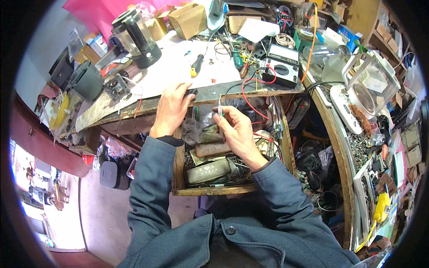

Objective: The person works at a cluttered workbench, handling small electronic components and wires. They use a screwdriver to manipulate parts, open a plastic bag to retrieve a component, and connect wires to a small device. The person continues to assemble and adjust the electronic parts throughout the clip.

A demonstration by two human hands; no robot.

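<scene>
Pinching a thin pale rod (220,111), the right hand (237,129) is held over the open drawer (210,190); the bench (134,96) edge is gripped by the left hand (172,107).

Even, bright daylight, probably from the left; soft shadows inside the open drawer (187,176). Strong fisheye bending, black vignette at the rim. Centre sharp, edges smeared, slight glare on white worktop (174,71).

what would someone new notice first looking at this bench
Both hands at the middle: the right hand holds a thin tool over the open wooden drawer full of clutter, while the left hand rests on the bench edge. Behind them sit a black meter with red leads and a blender.
</scene>
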